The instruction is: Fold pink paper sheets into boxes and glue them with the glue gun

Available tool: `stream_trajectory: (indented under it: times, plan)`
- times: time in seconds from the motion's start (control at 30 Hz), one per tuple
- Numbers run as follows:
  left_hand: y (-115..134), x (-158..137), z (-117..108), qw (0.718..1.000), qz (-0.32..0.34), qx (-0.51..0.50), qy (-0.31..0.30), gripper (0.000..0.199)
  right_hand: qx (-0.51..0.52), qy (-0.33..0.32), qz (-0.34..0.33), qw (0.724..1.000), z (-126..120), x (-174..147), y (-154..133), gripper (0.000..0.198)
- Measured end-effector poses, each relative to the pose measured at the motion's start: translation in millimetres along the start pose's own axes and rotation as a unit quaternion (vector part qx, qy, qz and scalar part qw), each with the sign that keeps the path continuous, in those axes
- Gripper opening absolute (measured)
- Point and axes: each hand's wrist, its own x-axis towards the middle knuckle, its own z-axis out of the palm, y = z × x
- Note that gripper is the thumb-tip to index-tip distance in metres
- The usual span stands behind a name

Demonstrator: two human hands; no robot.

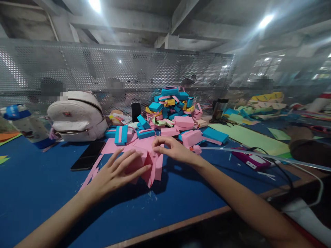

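A partly folded pink paper box (pixel 151 168) stands near the middle of the blue table, its open end and loose flaps facing right. My left hand (pixel 120 168) holds it from the left, fingers stretched across its top and thumb along the near side. At the upper right corner of the paper, my right hand (pixel 172 148) is closed in a pinch, thumb against the bent fingers. Flat pink sheets (pixel 110 147) lie behind and partly beneath the box. Past my hands rises a heap of small folded boxes (pixel 169 106), mostly blue and pink, some yellow.
Left are a black phone (pixel 88 156), a white backpack (pixel 76 117) and a bottle (pixel 29 127). Right are a dark jar (pixel 219 110), a purple device (pixel 250 158) with cables, and green sheets (pixel 256 137). A co-worker's blurred arm (pixel 307 146) rests at right, before a perforated metal screen (pixel 144 69).
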Motion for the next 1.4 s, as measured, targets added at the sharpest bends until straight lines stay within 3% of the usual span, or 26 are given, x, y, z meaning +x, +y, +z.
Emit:
stream_trajectory:
  times: [0.6, 0.87, 1.4]
  plan:
    - [1.4, 1.4, 0.9, 1.000, 0.012, -0.005, 0.008, 0.067, 0.014, -0.018, 0.015, 1.000, 6.7, -1.3, -0.4, 0.014]
    - [0.4, 0.1, 0.4, 1.000, 0.013, -0.010, 0.012, 0.066, -0.031, 0.036, -0.008, 0.999, 5.8, -1.6, 7.0, 0.014]
    - [1.4, 0.1, 2.5, 1.000, 0.027, -0.006, 0.001, 0.062, 0.048, 0.017, 0.030, 0.998, 4.3, -1.4, 10.1, 0.014]
